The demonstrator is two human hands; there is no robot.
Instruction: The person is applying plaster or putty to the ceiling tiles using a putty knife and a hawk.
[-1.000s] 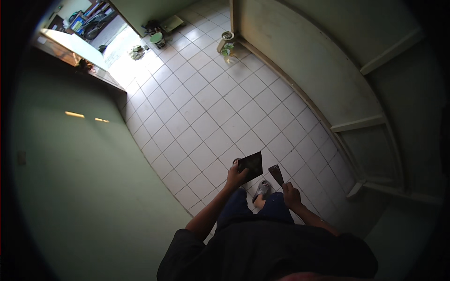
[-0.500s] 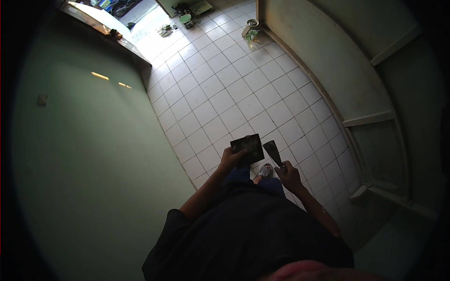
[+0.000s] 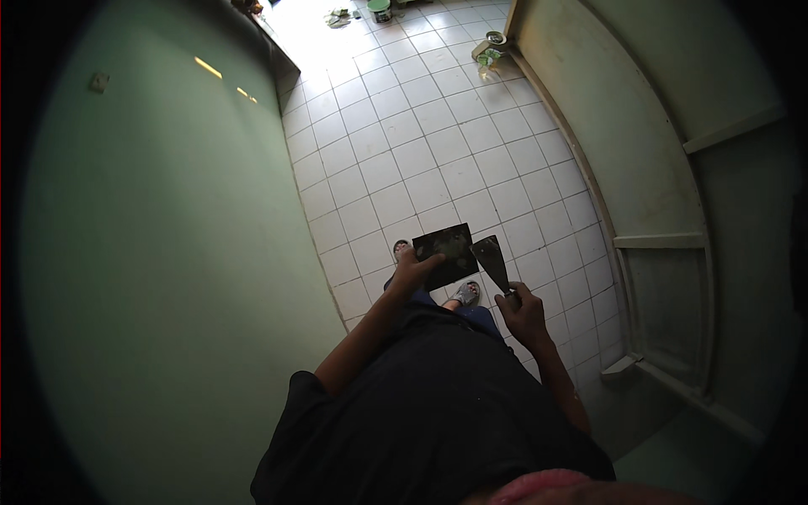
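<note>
So the left hand (image 3: 412, 271) has the plate (image 3: 455, 242) pinched by its left edge, thumb laid flat across the top face and the other fingers tucked underneath where I can't see them. It's a thin, dark, flat, squarish thing with crisp corners and pale chalky-looking smudges; metal or plastic, can't tell. It's up in front of the body, above the floor (image 3: 421, 151). The right hand (image 3: 523, 318) is curled closed around the handle of a scraper (image 3: 491, 257), which is a dark wedge, wide and straight at the tip, tapering down to the grip, with a few light specks on the blade. Blade tip sits right at the plate's right edge; can't tell if they actually touch. Floor's glossy white square tiles with thin dark grout lines, sandals (image 3: 469, 293) on it below the hands. The wall (image 3: 177, 227) on the left is smooth matte green paint with a small boxy switch (image 3: 99, 82) on it. On the right there's a big pale panel (image 3: 614, 126) with wooden battens, surface kinda scuffed. Round green-and-white tub (image 3: 379, 10) way up by the bright end.
</note>
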